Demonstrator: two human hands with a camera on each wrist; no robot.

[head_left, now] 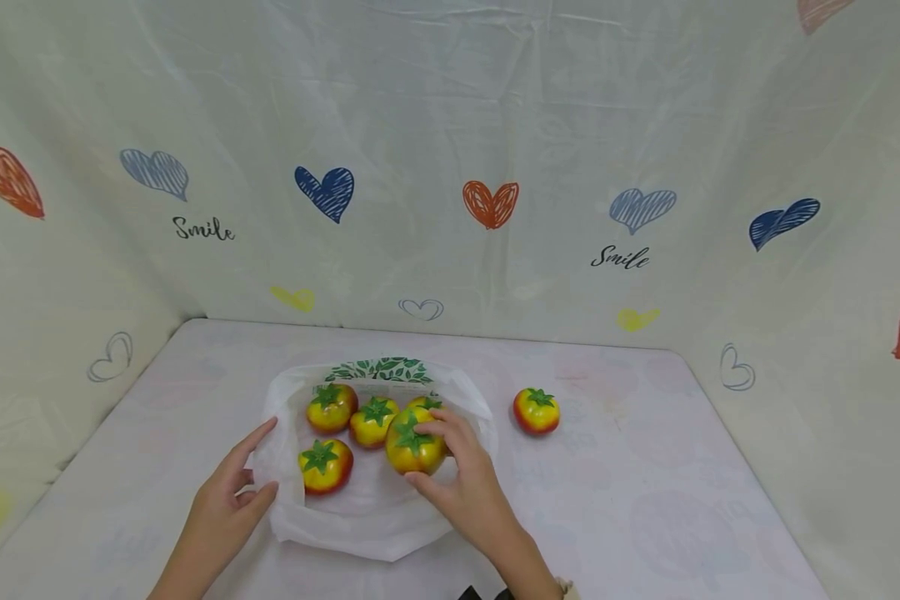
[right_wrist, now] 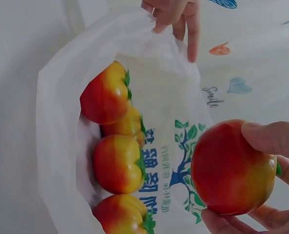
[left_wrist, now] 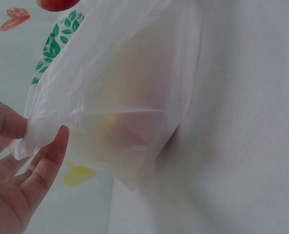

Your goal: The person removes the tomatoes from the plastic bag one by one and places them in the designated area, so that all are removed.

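Note:
My right hand [head_left: 468, 487] grips a red and yellow persimmon [right_wrist: 232, 168] with a green leafy top, thumb on one side and fingers on the other, above the mouth of a white plastic bag [head_left: 337, 533]. At the bag's left rim, my left hand [head_left: 225, 508] holds the thin plastic between its fingers, as the left wrist view shows. Inside the bag sit several more persimmons [head_left: 328, 467], lined up along one side in the right wrist view. Behind the held fruit, one of them is partly hidden in the head view.
A single persimmon [head_left: 537, 412] lies on the white-covered table [head_left: 607, 500], to the right of the bag. Green leaves and print [right_wrist: 183, 161] mark the bag's wall. A pale curtain [head_left: 420, 100] with hearts hangs behind the table and along its sides.

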